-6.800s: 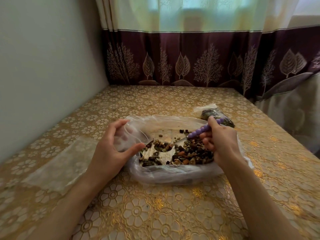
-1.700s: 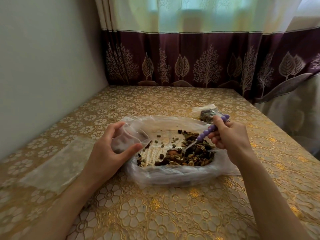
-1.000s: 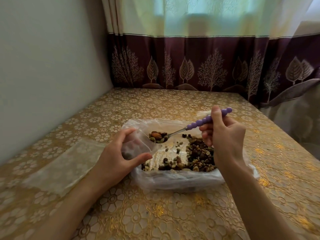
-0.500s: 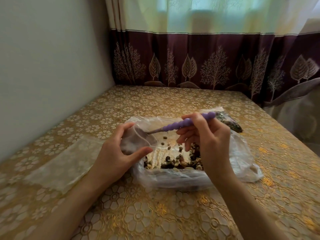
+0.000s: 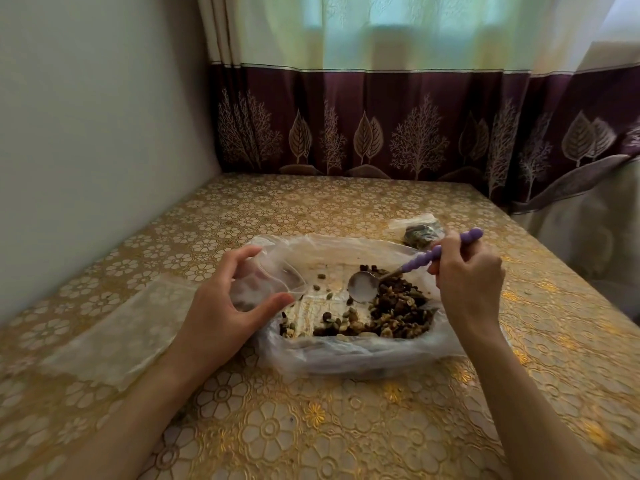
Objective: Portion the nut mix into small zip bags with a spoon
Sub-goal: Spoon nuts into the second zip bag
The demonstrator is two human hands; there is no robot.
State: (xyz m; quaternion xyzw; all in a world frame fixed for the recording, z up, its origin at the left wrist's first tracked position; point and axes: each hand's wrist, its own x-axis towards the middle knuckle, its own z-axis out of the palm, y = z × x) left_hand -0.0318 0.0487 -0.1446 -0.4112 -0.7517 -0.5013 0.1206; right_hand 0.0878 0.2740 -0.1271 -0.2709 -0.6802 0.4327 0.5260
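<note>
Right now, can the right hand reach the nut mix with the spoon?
Probably yes. The right hand grips the spoon, whose empty bowl sits just over the nut mix in the big open bag. Nothing lies between them; the left hand holds the small zip bag aside.

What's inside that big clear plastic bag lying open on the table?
The big bag holds a loose nut mix, heaped toward its right side, with the spoon bowl resting empty at the heap. Whatever lies beneath the heap is covered.
</note>
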